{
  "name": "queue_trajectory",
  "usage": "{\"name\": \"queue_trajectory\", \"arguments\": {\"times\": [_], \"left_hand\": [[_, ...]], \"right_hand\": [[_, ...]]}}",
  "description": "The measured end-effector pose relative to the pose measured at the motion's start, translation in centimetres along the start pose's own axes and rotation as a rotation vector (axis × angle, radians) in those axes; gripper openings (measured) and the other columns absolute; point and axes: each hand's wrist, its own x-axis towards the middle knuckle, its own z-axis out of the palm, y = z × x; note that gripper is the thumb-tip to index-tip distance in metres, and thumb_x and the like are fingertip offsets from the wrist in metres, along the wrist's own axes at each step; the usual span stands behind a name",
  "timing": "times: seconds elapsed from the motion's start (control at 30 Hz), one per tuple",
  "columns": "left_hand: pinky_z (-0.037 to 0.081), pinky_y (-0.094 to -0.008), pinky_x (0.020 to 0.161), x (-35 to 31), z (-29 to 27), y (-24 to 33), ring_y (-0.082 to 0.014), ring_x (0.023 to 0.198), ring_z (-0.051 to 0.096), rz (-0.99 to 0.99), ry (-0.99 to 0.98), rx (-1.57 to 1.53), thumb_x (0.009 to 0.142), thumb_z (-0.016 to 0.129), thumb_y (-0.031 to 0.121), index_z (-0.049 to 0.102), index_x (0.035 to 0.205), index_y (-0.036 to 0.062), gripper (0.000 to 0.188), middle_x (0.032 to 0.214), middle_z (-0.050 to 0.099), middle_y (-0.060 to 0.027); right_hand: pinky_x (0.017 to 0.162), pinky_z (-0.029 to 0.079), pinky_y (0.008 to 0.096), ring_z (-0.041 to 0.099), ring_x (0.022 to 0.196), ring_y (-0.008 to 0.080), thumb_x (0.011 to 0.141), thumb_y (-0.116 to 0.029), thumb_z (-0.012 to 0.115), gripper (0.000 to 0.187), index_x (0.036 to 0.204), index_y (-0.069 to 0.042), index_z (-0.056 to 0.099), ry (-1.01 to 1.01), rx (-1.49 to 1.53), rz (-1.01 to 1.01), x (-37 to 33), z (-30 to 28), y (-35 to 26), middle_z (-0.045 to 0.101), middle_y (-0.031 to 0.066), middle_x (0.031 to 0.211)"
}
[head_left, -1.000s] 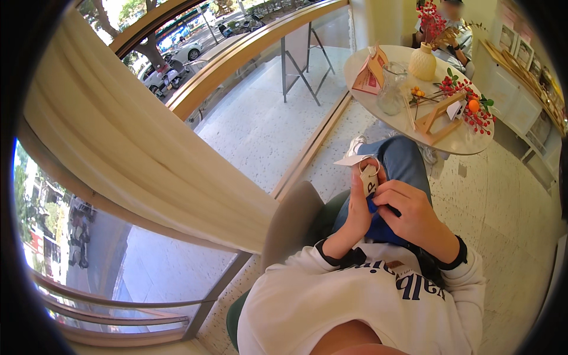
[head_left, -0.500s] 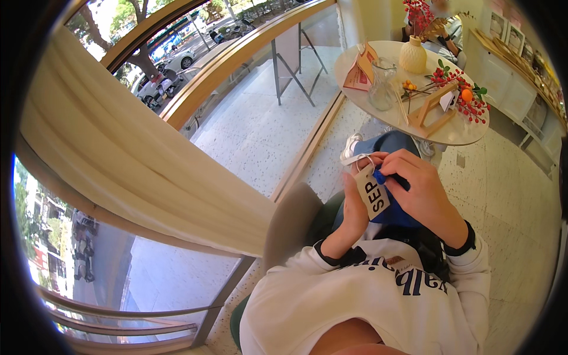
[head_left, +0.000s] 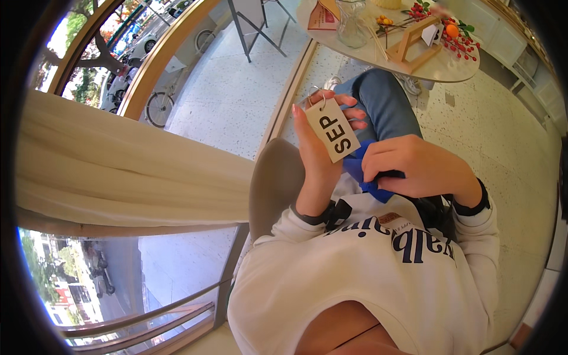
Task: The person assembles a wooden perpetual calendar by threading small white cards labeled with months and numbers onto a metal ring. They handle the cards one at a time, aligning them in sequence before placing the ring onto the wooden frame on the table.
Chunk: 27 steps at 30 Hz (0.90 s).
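A small white card (head_left: 332,131) with dark lettering, hung on a thin metal ring through its top, lies in my left hand (head_left: 317,160). That palm faces up, the thumb upright at one side and the fingers behind the card. Below the card's lower corner, my right hand (head_left: 411,164) is closed on a bright blue cloth (head_left: 356,169). Part of the cloth hangs down over my lap. Its upper edge reaches up to the card, and I cannot tell whether they touch. The right fingertips are partly hidden in the cloth's folds.
Ahead stands a round table (head_left: 455,72) with a wooden stand (head_left: 408,44), a glass vase (head_left: 353,26) and red berry sprigs (head_left: 464,47). A grey chair (head_left: 275,183) is beside my left arm. A cream curtain (head_left: 130,165) and windows line the left side.
My right hand has moved down, away from the card's top, with the blue cloth. The card now lies face up across my more open left hand. The view has tilted down, away from the table.
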Motion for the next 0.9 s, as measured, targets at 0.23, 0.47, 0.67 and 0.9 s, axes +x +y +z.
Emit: {"name": "queue_trajectory", "arguments": {"times": [0.23, 0.47, 0.67, 0.9], "left_hand": [[0.049, -0.0317, 0.086, -1.2, 2.3, -0.6, -0.0207, 0.098, 0.060, -0.030, 0.135, 0.224, 0.100, 0.027, 0.058, 0.046, 0.117, 0.0072, 0.057, 0.107, 0.059, -0.0125], [0.041, -0.0364, 0.100, -1.0, 1.4, -1.5, -0.0268, 0.113, 0.053, 0.105, 0.011, 0.219, 0.104, 0.025, 0.045, 0.045, 0.120, 0.0058, 0.047, 0.113, 0.057, -0.0157], [0.041, -0.0318, 0.096, -1.7, 1.4, -1.8, -0.0210, 0.108, 0.054, 0.064, 0.127, 0.119, 0.104, 0.023, 0.043, 0.048, 0.117, 0.0055, 0.047, 0.113, 0.057, -0.0116], [0.044, -0.0362, 0.094, -2.0, 0.8, -0.1, -0.0228, 0.104, 0.057, 0.100, 0.115, 0.076, 0.102, 0.021, 0.053, 0.050, 0.114, 0.0072, 0.056, 0.109, 0.059, -0.0120]], "right_hand": [[0.071, 0.051, 0.0320, 0.063, 0.084, 0.0283, 0.070, 0.009, 0.067, 0.025, 0.091, -0.002, 0.059, 0.525, -0.206, -0.045, 2.0, -0.2, -0.8, 0.062, 0.0108, 0.093], [0.073, 0.049, 0.0369, 0.059, 0.087, 0.0304, 0.075, 0.004, 0.065, 0.019, 0.091, -0.003, 0.058, 0.545, -0.395, -0.139, 4.0, 3.0, 1.5, 0.057, 0.0099, 0.093], [0.075, 0.049, 0.0364, 0.059, 0.087, 0.0299, 0.073, 0.004, 0.066, 0.020, 0.091, -0.003, 0.058, 0.506, -0.392, -0.123, 3.5, 3.2, 1.0, 0.058, 0.0096, 0.091], [0.076, 0.051, 0.0353, 0.061, 0.087, 0.0283, 0.071, 0.004, 0.067, 0.020, 0.089, -0.002, 0.060, 0.329, -0.355, -0.242, 4.5, 3.1, 1.5, 0.060, 0.0084, 0.092]]}}
